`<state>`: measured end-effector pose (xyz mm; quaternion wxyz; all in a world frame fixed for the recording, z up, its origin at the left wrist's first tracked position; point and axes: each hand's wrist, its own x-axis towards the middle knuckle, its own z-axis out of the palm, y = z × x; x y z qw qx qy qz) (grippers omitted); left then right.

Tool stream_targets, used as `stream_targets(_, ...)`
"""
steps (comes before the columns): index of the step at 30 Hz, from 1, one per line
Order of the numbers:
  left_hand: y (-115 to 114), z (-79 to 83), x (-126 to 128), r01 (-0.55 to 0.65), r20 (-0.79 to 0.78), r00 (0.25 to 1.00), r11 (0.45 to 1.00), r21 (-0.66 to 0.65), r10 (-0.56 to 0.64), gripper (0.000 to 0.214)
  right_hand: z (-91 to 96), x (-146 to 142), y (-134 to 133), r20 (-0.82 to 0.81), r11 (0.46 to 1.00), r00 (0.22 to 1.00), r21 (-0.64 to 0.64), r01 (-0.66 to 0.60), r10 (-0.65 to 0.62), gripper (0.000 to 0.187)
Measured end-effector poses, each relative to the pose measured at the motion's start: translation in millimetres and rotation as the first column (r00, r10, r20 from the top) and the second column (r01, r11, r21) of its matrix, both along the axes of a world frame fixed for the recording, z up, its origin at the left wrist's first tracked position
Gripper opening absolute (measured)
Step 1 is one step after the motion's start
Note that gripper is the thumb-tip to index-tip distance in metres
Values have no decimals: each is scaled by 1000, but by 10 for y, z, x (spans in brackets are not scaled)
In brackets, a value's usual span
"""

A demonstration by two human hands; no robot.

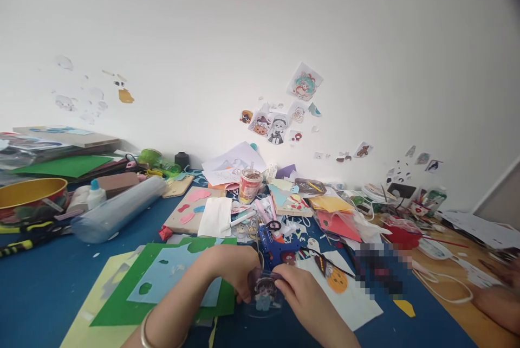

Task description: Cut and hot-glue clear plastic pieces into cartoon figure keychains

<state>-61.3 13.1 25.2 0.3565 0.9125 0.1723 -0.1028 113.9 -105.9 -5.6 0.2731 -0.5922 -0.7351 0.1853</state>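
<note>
Between my hands is a clear plastic piece with a small cartoon figure (265, 295) in it, dark-haired with light blue clothing. My left hand (239, 269) grips its left edge; the fingertips curl behind and are partly hidden. On the upper right edge, my right hand (294, 285) pinches the plastic between thumb and fingers. Just beyond my hands lies a blue glue gun (278, 247) with a dark cord. To the right, white paper (361, 304) bears an orange pumpkin cutout (337, 280). Under my left forearm are light blue (162, 283) and green sheets (117, 304).
A lidded cup (249, 185) stands behind scattered paper scraps and pens. At the left are a clear plastic roll (122, 212), a glue bottle (96, 195) and a gold-lined bowl (32, 194). Another person's hand (498, 304) rests at the right edge, near a white cord (459, 299).
</note>
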Motion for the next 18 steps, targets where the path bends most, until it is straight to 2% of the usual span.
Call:
stream_targets(2, -9, -58, 53, -3, -49, 999, 999, -35, 2, 22, -101, 12, -37, -106, 996, 992, -66, 58, -64, 29)
stream_targets(5, -7, -99, 88, -26, -67, 998, 997, -80, 20, 26, -259, 45, -70, -178, 973, 973, -203, 111, -148, 64)
stream_targets(6, -2, -101, 88, -36, -61, 998, 996, -80, 32, 26, -309, 51, -72, -173, 969, 972, -217, 120, -159, 63)
stream_targets(9, 23, -98, 74, -39, -24, 999, 997, -69, 37, 24, -426, 50, -57, -121, 970, 971, -157, 187, -207, 26)
stream_targets(11, 46, -108, 66, -16, 2, 1000, 998, -61, 16, 20, -471, 49, -41, -80, 970, 971, -114, 214, -224, 8)
stream_targets(18, 86, -213, 94, -9, 21, 1000, 990, -143, 12, 19, -550, 98, -38, -61, 987, 985, -31, 160, -162, 10)
